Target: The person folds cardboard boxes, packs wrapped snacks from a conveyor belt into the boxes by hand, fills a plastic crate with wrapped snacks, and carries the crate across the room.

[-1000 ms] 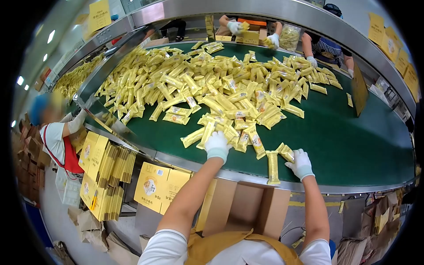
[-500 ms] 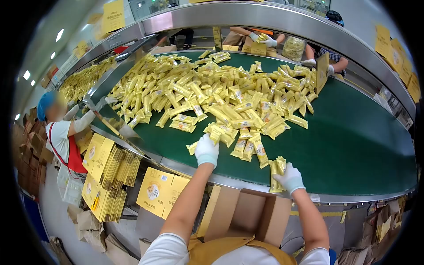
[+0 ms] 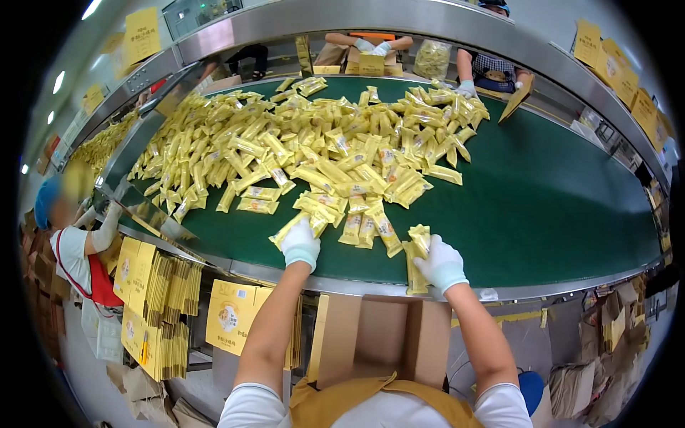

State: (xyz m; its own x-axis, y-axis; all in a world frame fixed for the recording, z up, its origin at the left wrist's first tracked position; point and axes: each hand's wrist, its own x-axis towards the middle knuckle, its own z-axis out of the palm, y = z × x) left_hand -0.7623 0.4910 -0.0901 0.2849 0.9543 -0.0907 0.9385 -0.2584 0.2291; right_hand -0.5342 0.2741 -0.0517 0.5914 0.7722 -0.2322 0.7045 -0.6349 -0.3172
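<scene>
My left hand (image 3: 300,245), in a white glove, is closed on yellow wrapped snack packets (image 3: 289,232) at the near edge of a large pile (image 3: 285,143). Its fingertips are partly hidden by the packets. To the right, my gloved right hand (image 3: 440,264) grips a few upright snack packets (image 3: 416,267) at the belt's front edge. Several loose packets (image 3: 367,227) lie on the green belt (image 3: 564,207) between my hands. Below the edge, in front of my body, stands an open cardboard box (image 3: 385,335).
Flattened yellow cartons (image 3: 160,285) are stacked at left, beside a co-worker in a red apron (image 3: 103,282). Across the belt, one co-worker's gloved hands (image 3: 372,48) are at a carton; another holds a cardboard sheet (image 3: 517,98). A metal rail (image 3: 357,20) spans the back.
The view has shifted, moving the scene leftward. Both my hands stay on packets, the right slightly higher. The far co-worker's cardboard sheet has swung away from the pile.
</scene>
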